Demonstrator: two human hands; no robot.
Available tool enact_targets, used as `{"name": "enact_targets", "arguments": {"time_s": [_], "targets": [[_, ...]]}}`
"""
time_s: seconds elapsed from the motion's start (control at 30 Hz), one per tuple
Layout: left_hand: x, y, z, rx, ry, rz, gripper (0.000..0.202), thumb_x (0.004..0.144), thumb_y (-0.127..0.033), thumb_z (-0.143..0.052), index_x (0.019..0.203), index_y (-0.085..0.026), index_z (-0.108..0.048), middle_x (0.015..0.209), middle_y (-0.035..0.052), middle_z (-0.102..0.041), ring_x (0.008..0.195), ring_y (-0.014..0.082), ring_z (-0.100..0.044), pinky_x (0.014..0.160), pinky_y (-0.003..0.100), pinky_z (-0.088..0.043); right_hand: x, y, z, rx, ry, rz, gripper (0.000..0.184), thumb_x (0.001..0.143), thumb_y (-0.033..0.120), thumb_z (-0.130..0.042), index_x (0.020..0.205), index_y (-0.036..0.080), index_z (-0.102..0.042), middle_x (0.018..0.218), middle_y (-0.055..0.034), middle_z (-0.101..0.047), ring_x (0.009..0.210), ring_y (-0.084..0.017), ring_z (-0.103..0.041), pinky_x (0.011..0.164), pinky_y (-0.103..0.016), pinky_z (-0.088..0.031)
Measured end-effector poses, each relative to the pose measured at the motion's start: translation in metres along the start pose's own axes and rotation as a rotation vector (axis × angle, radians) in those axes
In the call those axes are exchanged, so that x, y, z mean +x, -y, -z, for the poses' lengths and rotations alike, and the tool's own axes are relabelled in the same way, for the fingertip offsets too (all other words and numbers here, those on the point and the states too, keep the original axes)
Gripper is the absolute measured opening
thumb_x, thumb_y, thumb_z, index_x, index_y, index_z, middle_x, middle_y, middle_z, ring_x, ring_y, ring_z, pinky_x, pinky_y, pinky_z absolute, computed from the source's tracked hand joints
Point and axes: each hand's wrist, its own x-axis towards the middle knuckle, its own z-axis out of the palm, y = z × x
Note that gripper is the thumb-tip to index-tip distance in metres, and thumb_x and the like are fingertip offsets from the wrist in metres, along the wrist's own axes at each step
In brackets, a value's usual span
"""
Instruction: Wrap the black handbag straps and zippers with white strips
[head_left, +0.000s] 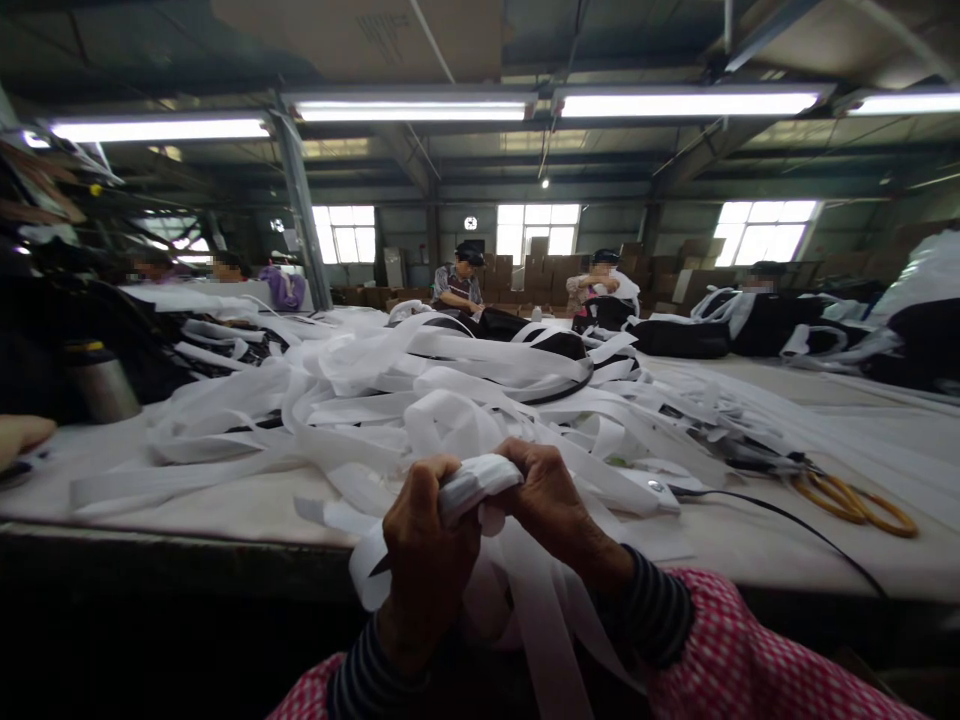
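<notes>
Gripping a folded band of white strip (484, 480) from the left side, the left hand (431, 535) is closed, its fingers curled and its thumb pressed toward the strip. The right hand (547, 495) is closed on the other end of the same band, fingers bent over it, so the two hands nearly meet. The strip is held up at the near edge of the table (217, 510), in front of the heap; between the hands it is bunched into a thick, creased, slightly arched roll, and flat white lengths hang below, past the near edge. The material looks soft, matte and cloth-like, thin enough to loop and curl. Behind it a broad heap of white strips (337, 400) lies tangled in loops and flat ribbons, with dark fabric (562, 350) showing among them on the far side. To the right rest scissors (855, 500) with rounded orange-yellow handles, and nearer, a thin black cord (787, 507) curves over the pale, smooth tabletop. A metallic bottle (105, 385) with a dark top stands at the left. Dark striped cuffs (660, 605) show under red-and-white checked sleeves (750, 640). On the far side, two co-workers (457, 285) in dark caps sit before stacked cartons (544, 275).
</notes>
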Motion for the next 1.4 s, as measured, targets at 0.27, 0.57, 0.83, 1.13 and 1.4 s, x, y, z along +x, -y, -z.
{"name": "enact_targets", "arguments": {"time_s": [0.27,0.57,0.83,1.13,1.4], "targets": [[0.025,-0.012,0.017,-0.369,0.253,0.668,0.027,0.068,-0.028,-0.08,0.084,-0.02,-0.059,0.066,-0.0061,-0.058,0.06,0.013,-0.054,0.054,0.02,-0.045,0.002,0.012,0.025,0.277,0.379,-0.155,0.03,0.065,0.027,-0.084,0.089,0.014,-0.07,0.082,-0.0001,-0.067,0.075,-0.014,-0.062,0.067,-0.023,-0.051],[0.037,-0.017,0.026,-0.712,0.314,1.023,0.04,0.058,-0.019,-0.085,0.09,-0.017,-0.061,0.064,-0.0076,-0.062,0.06,0.0106,-0.054,0.055,0.018,-0.043,-0.007,0.028,0.026,0.372,0.479,-0.201,0.024,0.065,0.024,-0.083,0.083,0.011,-0.072,0.079,-0.0011,-0.066,0.07,-0.013,-0.058,0.066,-0.023,-0.046],[0.04,-0.016,0.037,-0.869,0.467,1.056,0.033,0.06,-0.014,-0.077,0.088,-0.017,-0.061,0.067,-0.0048,-0.063,0.063,0.012,-0.055,0.057,0.02,-0.042,-0.006,0.025,0.026,0.444,0.614,-0.147,0.032,0.067,0.026,-0.087,0.095,0.013,-0.08,0.084,-0.002,-0.071,0.079,-0.017,-0.064,0.079,-0.027,-0.051],[0.055,-0.02,0.056,-0.89,0.623,1.001,0.041,0.07,-0.032,-0.084,0.106,-0.017,-0.072,0.09,0.0056,-0.076,0.079,0.0202,-0.069,0.069,0.025,-0.053,-0.006,0.019,0.029,0.446,0.543,-0.131,0.034,0.07,0.024,-0.087,0.101,0.014,-0.08,0.093,-0.0037,-0.074,0.084,-0.017,-0.066,0.082,-0.027,-0.051],[0.053,-0.027,0.06,-0.905,0.662,0.919,0.042,0.069,-0.029,-0.086,0.107,-0.017,-0.074,0.089,0.0047,-0.076,0.081,0.0211,-0.069,0.068,0.024,-0.054,-0.021,0.022,0.037,0.398,0.495,-0.087,0.032,0.077,0.03,-0.079,0.105,0.013,-0.076,0.092,-0.0059,-0.072,0.082,-0.018,-0.065,0.074,-0.026,-0.051]]}}
